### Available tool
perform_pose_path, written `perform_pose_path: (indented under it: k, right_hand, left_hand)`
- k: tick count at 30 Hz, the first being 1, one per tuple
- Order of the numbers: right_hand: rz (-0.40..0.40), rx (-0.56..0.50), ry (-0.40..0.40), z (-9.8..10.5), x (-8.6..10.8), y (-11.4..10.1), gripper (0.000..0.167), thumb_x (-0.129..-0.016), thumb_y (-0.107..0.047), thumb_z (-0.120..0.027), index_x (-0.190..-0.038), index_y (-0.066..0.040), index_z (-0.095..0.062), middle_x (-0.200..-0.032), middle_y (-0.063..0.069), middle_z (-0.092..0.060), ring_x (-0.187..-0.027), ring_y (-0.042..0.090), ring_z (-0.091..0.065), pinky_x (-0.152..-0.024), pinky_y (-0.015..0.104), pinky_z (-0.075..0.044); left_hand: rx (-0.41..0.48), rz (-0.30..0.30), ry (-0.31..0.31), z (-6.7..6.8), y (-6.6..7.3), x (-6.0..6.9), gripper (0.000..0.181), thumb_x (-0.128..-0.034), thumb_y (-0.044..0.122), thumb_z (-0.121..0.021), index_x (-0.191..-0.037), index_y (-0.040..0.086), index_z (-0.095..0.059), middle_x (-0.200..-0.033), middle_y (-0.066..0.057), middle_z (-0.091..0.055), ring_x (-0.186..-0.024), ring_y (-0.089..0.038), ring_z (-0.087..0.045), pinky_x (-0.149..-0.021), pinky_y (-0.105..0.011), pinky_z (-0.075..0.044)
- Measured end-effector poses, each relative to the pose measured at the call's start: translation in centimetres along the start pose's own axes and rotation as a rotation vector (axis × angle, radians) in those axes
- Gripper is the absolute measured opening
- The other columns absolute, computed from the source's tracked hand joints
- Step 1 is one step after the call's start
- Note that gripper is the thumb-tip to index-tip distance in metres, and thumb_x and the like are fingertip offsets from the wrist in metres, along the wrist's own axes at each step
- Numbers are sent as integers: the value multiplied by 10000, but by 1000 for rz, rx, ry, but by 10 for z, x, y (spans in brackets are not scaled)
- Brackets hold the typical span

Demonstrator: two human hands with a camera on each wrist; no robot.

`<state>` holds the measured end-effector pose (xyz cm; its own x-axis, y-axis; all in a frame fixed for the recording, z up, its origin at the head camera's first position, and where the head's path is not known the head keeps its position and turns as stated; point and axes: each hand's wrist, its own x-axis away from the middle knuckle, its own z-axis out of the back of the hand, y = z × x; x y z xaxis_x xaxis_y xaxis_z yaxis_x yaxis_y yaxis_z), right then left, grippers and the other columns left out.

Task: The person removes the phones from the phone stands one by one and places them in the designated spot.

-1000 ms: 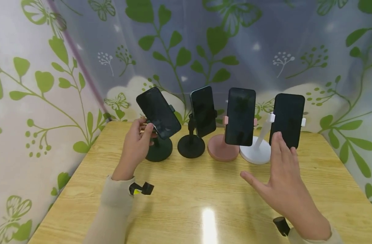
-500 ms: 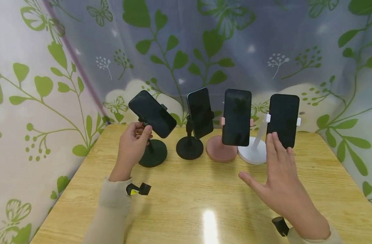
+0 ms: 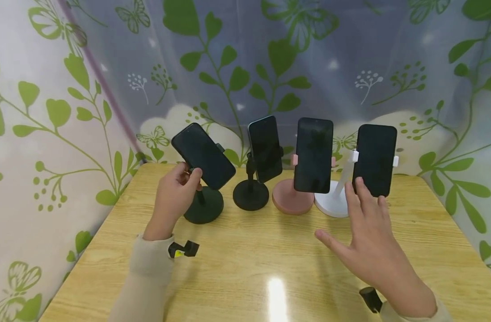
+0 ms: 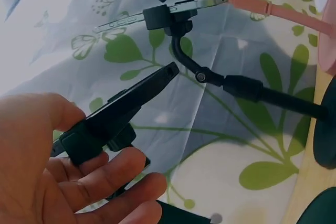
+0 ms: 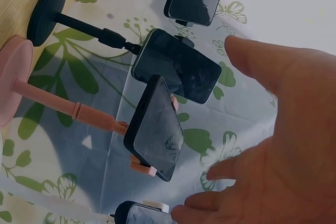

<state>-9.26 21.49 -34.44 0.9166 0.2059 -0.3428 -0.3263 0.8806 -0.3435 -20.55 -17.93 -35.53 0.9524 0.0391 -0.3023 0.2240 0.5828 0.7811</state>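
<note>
My left hand (image 3: 171, 199) pinches the left side of a tilted phone (image 3: 205, 156) where the clamp of a dark green phone stand (image 3: 205, 208) grips it. In the left wrist view, the thumb lies on top at the clamp (image 4: 81, 141) and the fingers curl beneath it. My right hand (image 3: 374, 241) is spread, fingers extended, with its fingertips in front of the lower edge of another phone (image 3: 375, 158). That phone sits in a white stand (image 3: 333, 201); whether the fingertips touch it, I cannot tell.
Between the hands stand a black phone stand (image 3: 251, 195) with a phone (image 3: 265, 147) and a pink phone stand (image 3: 292, 197) with a phone (image 3: 313, 154). All are lined up along the back of the wooden table (image 3: 237, 268), before a leaf-patterned curtain (image 3: 229, 58).
The left hand's phone has tilted further left, then slightly back, and sits lower. The green base has slid a little left and nearer. The right fingers have shifted slightly, staying spread.
</note>
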Motion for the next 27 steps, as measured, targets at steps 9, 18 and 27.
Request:
perform_pose_path:
  k: [9,18,27]
  right_hand:
    - [20,21,-16,-3,2,2,1025,-941,-562,-701,-1634,-11,-183,-1687,270,-92,-1549,455,-112,-1215,643,80]
    - [53,26,16,-2,4,2,980,-927,-546,-725,-1621,-28,-268,-1689,250,-118,-1551,428,-132,-1216,640,81]
    - [21,47,-12,1,4,1,985,-936,-572,-701,-1629,-38,-249,-1700,249,-67,-1554,464,-91,-1210,631,117]
  left_hand:
    - [15,-9,-164,9,0,0,353,-1051,399,-561,-986,62,-643,-795,-58,-718,-780,-235,-709,-742,-379,-538]
    - [-55,-60,-337,10,4,2,347,-1078,384,-472,-1065,91,-656,-927,-36,-728,-853,-257,-695,-754,-389,-517]
    - [-71,-178,-257,6,4,7,314,-1026,290,-594,-761,125,-629,-746,31,-719,-506,-219,-527,-507,-313,-364]
